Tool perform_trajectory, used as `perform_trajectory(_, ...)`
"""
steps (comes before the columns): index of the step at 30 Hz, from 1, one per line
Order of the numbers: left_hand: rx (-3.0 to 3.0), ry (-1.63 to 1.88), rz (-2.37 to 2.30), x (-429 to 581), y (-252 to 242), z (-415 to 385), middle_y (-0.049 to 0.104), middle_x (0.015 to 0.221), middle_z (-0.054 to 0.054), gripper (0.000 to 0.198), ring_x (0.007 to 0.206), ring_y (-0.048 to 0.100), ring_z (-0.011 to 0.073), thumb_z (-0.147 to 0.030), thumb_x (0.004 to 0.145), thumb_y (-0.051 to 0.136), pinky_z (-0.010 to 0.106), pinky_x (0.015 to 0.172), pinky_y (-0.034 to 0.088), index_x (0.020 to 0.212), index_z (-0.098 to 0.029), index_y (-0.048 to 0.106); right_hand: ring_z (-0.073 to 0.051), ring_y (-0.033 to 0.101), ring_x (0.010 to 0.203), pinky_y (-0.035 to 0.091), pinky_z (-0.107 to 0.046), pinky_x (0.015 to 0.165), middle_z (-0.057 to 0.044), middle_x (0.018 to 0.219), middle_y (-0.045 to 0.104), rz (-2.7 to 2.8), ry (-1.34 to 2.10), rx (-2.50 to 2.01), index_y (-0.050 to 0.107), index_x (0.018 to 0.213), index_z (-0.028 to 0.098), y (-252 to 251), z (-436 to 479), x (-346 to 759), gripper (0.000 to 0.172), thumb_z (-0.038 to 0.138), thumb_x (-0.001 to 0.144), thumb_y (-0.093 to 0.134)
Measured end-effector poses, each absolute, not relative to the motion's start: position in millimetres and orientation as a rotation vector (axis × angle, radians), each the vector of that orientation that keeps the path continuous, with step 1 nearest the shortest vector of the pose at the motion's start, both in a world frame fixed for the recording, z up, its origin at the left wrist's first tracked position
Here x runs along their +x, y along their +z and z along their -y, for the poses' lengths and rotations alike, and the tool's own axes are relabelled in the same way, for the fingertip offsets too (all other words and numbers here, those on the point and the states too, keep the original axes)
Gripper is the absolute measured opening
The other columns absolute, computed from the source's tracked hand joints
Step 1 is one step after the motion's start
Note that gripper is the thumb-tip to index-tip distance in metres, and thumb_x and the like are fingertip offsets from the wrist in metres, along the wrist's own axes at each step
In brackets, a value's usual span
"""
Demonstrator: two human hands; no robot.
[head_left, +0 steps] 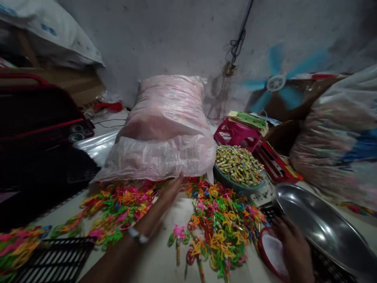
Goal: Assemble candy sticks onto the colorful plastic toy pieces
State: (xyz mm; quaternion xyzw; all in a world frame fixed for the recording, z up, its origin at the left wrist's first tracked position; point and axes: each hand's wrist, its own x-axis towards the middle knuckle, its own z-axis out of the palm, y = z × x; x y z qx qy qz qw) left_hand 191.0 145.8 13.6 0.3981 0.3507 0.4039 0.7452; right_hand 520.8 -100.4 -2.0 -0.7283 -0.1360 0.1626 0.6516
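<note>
My left hand point(172, 190) reaches forward, fingers stretched out and slightly blurred, at the lower edge of a large pale pink plastic sack point(165, 118). A band circles its wrist. Around it lie heaps of small bright plastic pieces point(224, 220) in orange, green, pink and yellow, some fixed to short patterned sticks point(178, 251). At the lower right my right hand point(293, 245) is over the side of a red-rimmed round bowl point(270, 251) with something white inside. Its fingers look extended, but blur hides the fingertips and any contact with the bowl.
A basin point(235, 186) full of short patterned sticks stands beside a magenta plastic stool point(235, 133). An oval steel tray point(321, 224) lies at right, below a filled sack point(332, 129). A blue-bladed fan point(276, 83) is behind. Black crates point(59, 259) and a dark speaker point(44, 114) stand left.
</note>
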Motion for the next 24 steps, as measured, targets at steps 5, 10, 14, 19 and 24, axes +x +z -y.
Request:
perform_trajectory(5,0.71,1.129,-0.583,250,80,-222,0.065,0.062,0.001,0.016,0.061,0.062,0.0115,-0.025,0.085,0.056,0.027,0.075,0.05,0.075,-0.013,0.061,-0.02,0.067,0.082,0.056,-0.029,0.068,-0.006,0.094,0.07,0.668,0.551,-1.682,0.069,0.096,0.018,19,18,479,0.041,0.037,0.059,0.074)
perform_trajectory(10,0.781,1.043,-0.518,260,126,-272,0.067,0.066,0.006,0.018,0.063,0.064,0.0147,-0.014,0.086,0.048,0.037,0.082,0.051,0.074,-0.01,0.061,-0.021,0.066,0.087,0.054,-0.038,0.082,-0.006,0.096,0.07,1.188,0.544,-1.558,0.069,0.096,0.021,14,-52,416,0.024,0.032,0.076,0.061)
perform_trajectory(14,0.826,0.858,-0.442,262,141,-278,0.067,0.066,0.009,0.025,0.066,0.065,0.0163,-0.016,0.09,0.042,0.04,0.086,0.05,0.073,-0.01,0.06,-0.023,0.051,0.12,0.039,-0.045,0.103,-0.01,0.128,0.058,1.729,0.473,-1.378,0.055,0.125,0.021,6,-118,353,0.04,0.025,0.086,0.046)
perform_trajectory(19,0.87,0.825,-0.401,254,138,-276,0.068,0.068,0.009,0.03,0.073,0.066,0.0162,-0.022,0.093,0.041,0.038,0.09,0.049,0.074,-0.009,0.061,-0.035,0.012,0.141,0.022,-0.054,0.109,-0.02,0.154,0.012,1.461,0.188,-1.887,0.013,0.147,0.004,-9,-189,326,0.08,0.028,0.081,0.051)
perform_trajectory(24,0.962,0.811,-0.429,239,110,-268,0.069,0.073,0.009,0.025,0.078,0.068,0.0183,-0.031,0.089,0.051,0.039,0.089,0.049,0.08,-0.01,0.062,-0.032,0.008,0.141,0.009,-0.057,0.11,-0.018,0.153,0.017,1.644,0.205,-2.004,0.026,0.144,0.009,-19,-189,310,0.068,0.015,0.079,0.046)
